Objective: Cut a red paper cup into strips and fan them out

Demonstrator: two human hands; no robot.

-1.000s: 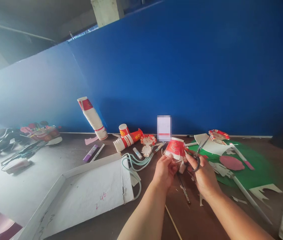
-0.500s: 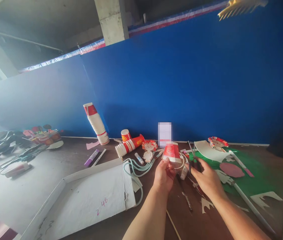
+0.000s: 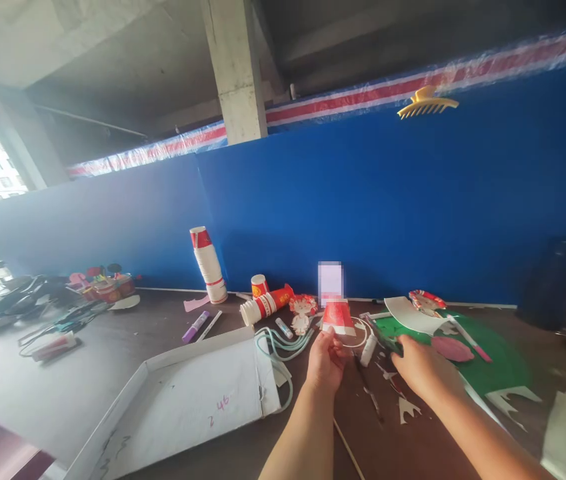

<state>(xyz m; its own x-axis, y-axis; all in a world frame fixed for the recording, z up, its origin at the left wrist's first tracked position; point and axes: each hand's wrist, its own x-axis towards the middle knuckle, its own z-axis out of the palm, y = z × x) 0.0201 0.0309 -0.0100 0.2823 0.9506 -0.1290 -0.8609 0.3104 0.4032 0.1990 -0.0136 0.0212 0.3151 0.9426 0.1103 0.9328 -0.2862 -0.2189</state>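
My left hand (image 3: 327,360) grips a small red paper cup (image 3: 337,316), turned upside down with its pale rim at the bottom. A white cord loop (image 3: 363,332) lies close by on the right. Over the edge of a green sheet (image 3: 503,357), my right hand (image 3: 423,373) is lowered, its fingers curled at dark-handled scissors (image 3: 387,343); blur hides much of them. A white tube (image 3: 368,351) and a dark pen-like tool (image 3: 370,399) lie between the hands. Beyond the left hand is a paper cutout figure (image 3: 303,315) with a red fringe.
An open white box (image 3: 177,407) takes up the left front. Behind it stand a tall cup stack (image 3: 209,267), a tipped stack of cups (image 3: 267,303) and a purple marker (image 3: 195,327). White paper scraps (image 3: 407,410) lie around the right arm. A blue partition (image 3: 363,200) rises behind.
My right hand has moved the scissors away from the cup, down toward the green sheet. The left hand still holds the cup. The camera view has tilted up.
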